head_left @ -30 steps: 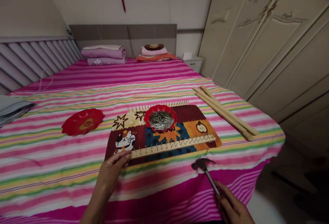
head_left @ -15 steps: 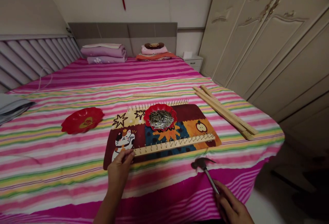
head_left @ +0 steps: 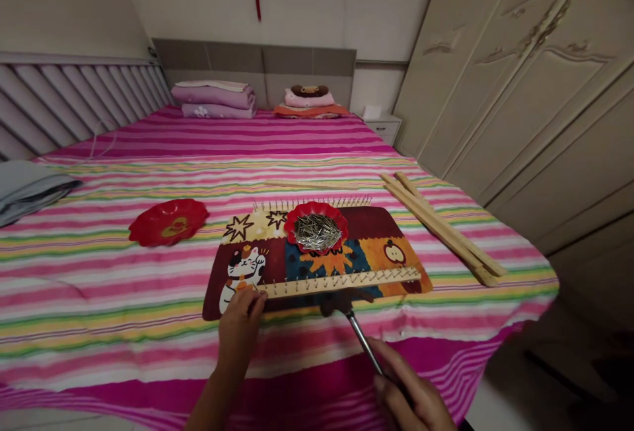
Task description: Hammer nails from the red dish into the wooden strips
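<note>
Hammer (head_left: 362, 338), black-headed, silver-shafted, clasped in right hand (head_left: 410, 391), now closer, within reach of pale nail-studded wooden strip (head_left: 341, 282) pinched in left hand (head_left: 242, 322).

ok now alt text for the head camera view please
The right hand holds a hammer near a nail-studded wooden strip, with the left hand at the strip's left end. The strip lies on a patterned mat with a red dish of nails, on a striped bedspread.
</note>
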The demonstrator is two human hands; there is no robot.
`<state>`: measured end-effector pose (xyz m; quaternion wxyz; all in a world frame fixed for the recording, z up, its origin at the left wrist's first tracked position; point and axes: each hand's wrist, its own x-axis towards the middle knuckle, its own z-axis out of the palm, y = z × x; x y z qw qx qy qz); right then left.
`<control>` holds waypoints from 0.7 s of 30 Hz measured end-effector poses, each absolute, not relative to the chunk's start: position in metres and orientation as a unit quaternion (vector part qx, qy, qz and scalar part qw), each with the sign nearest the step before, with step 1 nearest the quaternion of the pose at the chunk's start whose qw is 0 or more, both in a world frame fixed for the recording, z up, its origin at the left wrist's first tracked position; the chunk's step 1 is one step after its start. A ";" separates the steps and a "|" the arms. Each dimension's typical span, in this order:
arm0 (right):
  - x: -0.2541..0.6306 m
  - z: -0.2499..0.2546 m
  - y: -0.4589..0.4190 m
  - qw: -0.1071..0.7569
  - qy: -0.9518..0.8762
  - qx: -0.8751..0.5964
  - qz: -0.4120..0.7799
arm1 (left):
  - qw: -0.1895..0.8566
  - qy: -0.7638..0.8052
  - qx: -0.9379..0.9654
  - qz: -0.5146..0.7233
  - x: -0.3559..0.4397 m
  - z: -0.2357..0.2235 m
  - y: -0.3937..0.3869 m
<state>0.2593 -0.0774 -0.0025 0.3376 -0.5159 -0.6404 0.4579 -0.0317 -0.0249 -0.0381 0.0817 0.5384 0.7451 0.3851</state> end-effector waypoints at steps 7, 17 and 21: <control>0.191 0.029 -0.040 0.328 -0.732 -0.402 0.440 | 0.042 0.731 0.562 0.385 -0.028 -0.045 -0.023; 0.165 0.032 -0.028 0.248 -0.841 -0.348 0.332 | -0.028 0.705 0.588 0.396 -0.029 -0.059 -0.023; 0.172 0.048 -0.032 0.236 -0.830 -0.358 0.357 | -0.038 0.702 0.601 0.381 -0.031 -0.059 -0.024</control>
